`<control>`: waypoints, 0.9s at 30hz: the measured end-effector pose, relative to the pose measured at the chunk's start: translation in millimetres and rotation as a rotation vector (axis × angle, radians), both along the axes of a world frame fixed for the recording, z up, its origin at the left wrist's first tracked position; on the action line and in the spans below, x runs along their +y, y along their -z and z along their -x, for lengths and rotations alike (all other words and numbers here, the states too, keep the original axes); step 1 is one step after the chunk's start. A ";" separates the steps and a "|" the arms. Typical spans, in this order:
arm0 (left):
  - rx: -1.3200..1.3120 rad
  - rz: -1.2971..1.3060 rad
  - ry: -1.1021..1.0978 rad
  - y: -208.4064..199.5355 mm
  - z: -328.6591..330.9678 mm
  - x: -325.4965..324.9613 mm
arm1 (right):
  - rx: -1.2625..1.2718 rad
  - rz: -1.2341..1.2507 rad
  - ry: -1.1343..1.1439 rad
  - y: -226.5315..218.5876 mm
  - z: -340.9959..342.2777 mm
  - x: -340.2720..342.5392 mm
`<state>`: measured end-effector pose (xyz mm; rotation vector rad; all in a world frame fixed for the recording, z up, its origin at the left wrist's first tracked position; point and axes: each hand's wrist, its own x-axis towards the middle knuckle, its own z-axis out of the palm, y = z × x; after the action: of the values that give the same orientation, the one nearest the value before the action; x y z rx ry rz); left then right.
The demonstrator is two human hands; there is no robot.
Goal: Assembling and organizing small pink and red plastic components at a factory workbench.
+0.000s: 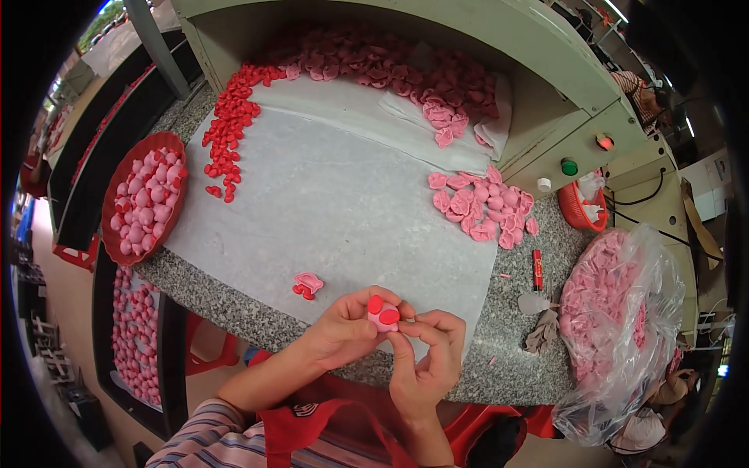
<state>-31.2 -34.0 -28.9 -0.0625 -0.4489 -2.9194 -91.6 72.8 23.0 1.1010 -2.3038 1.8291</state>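
Close to the bench's near edge, my two hands hold a small pink plastic figure part (376, 317) with two red oval feet facing up. The fingers and thumb of my left hand (342, 334) close around its left side. From the other side, my right hand (427, 360) pinches at its lower right with thumb and fingertips. Part of the piece is hidden behind the fingers. Left of it, a pink shell piece (310, 281) lies beside small red parts (303, 292) on the white paper sheet (312, 199).
Red parts (228, 129) line the sheet's far left; pink pieces (484, 204) heap at its right. A red bowl (114, 173) of pink-and-red balls stands left. More pieces lie under a metal hood (437, 19). A clear bag (624, 335), red marker (537, 269) and red basket (576, 212) sit right.
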 end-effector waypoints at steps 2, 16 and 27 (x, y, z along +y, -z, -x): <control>-0.039 0.039 -0.030 -1.2 -0.9 0.1 | 0.031 -0.021 -0.018 -0.4 1.3 1.5; -0.149 0.783 -0.296 -27.2 -7.9 0.4 | -0.403 0.144 -0.373 18.8 8.3 -13.4; -0.140 0.907 -0.383 -21.9 -6.1 2.9 | -0.379 0.218 -0.372 26.7 8.6 -13.8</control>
<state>-25.1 -31.2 -7.0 0.0950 -1.5609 -2.1392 -100.2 58.9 -3.7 1.3150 -2.0957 2.5551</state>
